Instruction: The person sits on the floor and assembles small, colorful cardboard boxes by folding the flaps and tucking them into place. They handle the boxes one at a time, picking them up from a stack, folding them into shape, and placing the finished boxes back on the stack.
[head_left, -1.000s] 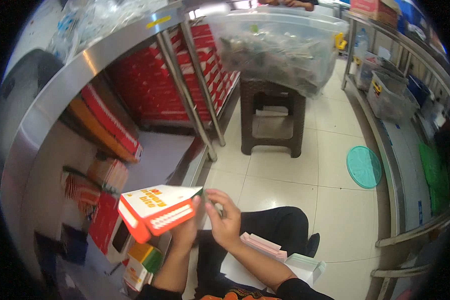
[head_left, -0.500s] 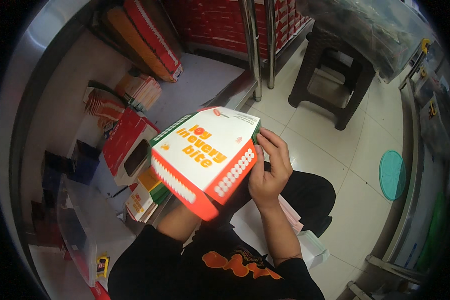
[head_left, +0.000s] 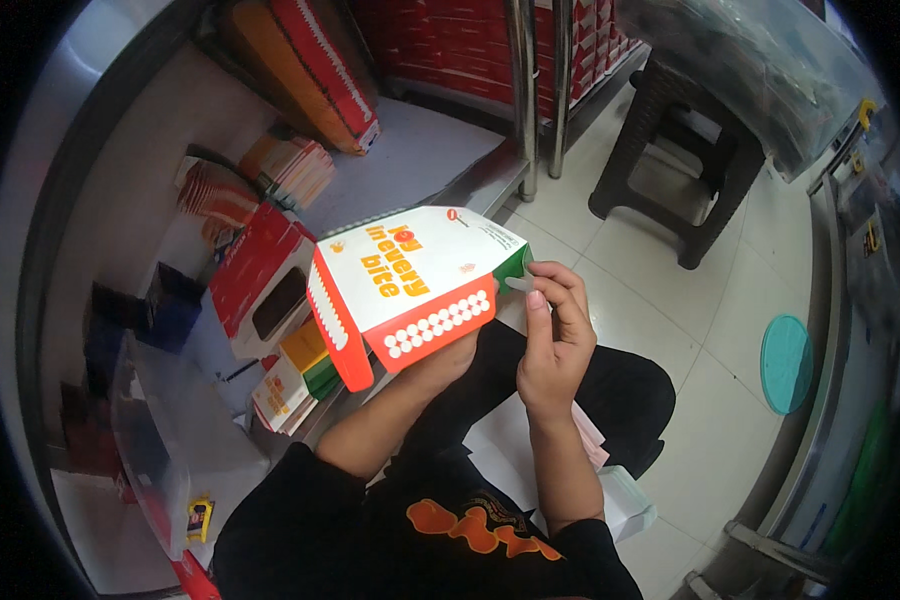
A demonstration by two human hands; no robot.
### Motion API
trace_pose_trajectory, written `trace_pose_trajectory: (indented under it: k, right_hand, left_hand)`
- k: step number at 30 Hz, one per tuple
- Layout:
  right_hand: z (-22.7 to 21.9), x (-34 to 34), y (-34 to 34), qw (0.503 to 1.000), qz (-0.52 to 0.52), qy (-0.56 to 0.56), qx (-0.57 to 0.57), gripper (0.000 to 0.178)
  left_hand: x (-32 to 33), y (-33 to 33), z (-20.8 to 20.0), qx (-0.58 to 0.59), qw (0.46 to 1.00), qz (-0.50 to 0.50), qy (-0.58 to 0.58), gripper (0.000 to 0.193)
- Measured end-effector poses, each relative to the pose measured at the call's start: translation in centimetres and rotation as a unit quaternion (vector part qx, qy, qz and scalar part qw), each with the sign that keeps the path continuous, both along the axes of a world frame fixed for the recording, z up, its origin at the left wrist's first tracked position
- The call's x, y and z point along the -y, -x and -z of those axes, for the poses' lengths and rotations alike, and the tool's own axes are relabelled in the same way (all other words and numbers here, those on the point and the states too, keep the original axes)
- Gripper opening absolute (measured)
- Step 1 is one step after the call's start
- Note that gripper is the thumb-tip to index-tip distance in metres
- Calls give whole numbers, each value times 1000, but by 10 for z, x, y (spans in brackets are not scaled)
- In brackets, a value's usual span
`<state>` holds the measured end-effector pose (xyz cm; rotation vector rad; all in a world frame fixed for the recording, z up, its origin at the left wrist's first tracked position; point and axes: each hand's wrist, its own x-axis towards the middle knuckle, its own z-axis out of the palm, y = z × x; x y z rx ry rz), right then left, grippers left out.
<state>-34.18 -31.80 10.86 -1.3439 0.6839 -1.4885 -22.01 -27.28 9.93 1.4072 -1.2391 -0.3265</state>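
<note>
A white, red and green cardboard food box (head_left: 410, 265), partly folded, is held up in front of my chest with its printed white panel facing up. My left hand (head_left: 455, 362) grips it from underneath; most of its fingers are hidden behind the red dotted side. At the box's right end, my right hand (head_left: 558, 335) pinches a small flap beside the green side panel between thumb and fingers. Red flaps with white patterns hang down at the near and left edges. White and pink paper pieces (head_left: 505, 440) lie on my lap.
On the shelf at left are a red carton (head_left: 260, 275), flat printed boxes (head_left: 285, 395), stacked cartons (head_left: 295, 170) and a clear plastic bin (head_left: 160, 450). A dark stool (head_left: 610, 190) stands on the tiled floor near metal posts (head_left: 523, 100). A teal lid (head_left: 786, 365) lies at right.
The box has tilted and turned, its near red flaps swinging up and left. My left hand now shows below it. My right hand has shifted slightly right and down, pinching the end flap.
</note>
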Motion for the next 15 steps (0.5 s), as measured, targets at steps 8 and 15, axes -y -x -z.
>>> trace_pose_trajectory:
  k: [8, 15]
  right_hand:
    - [3, -3, -3, 999, 42, -2, -33, 14]
    - [1, -1, -3, 996, 56, 19, -70, 14]
  left_hand:
    - [4, -6, 10, 72, 997, -10, -26, 40]
    - [9, -3, 3, 25, 999, -8, 36, 43]
